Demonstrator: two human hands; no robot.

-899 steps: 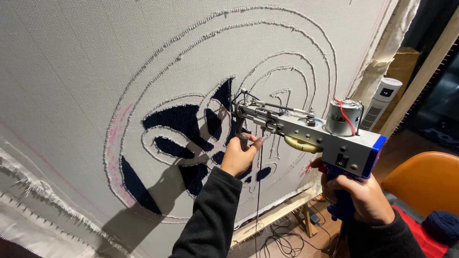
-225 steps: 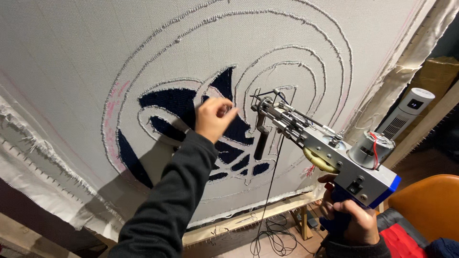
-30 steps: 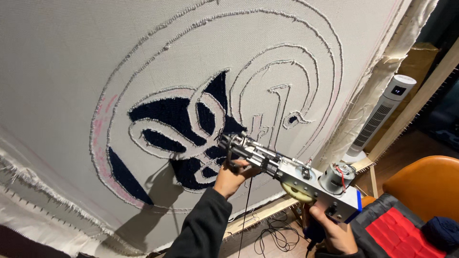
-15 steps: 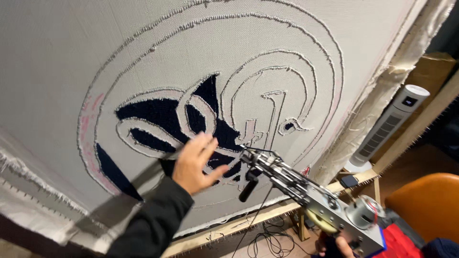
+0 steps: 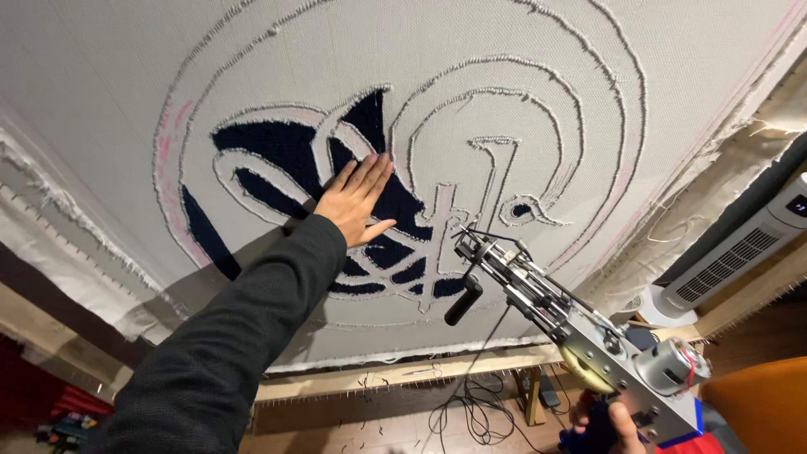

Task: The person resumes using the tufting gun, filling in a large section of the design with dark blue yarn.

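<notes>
Two hands are at work on a stretched grey tufting cloth (image 5: 109, 101). Half a second ago the left hand (image 5: 357, 200) hovered with spread fingers just off the fabric; now it lies flat and open against the dark blue tufted patch (image 5: 286, 151) in the middle of the looping outlined design, holding nothing. The right hand (image 5: 618, 424), low at the picture's bottom edge, is closed around the grip of the tufting gun (image 5: 580, 336), whose needle end points at the cloth just right of the left hand but sits slightly apart from it, about where it was before. A wooden frame rail (image 5: 403, 374) runs beneath the cloth, black cables (image 5: 471, 416) lie on the floor below it, and a white tower fan (image 5: 740, 252) stands at the right.
</notes>
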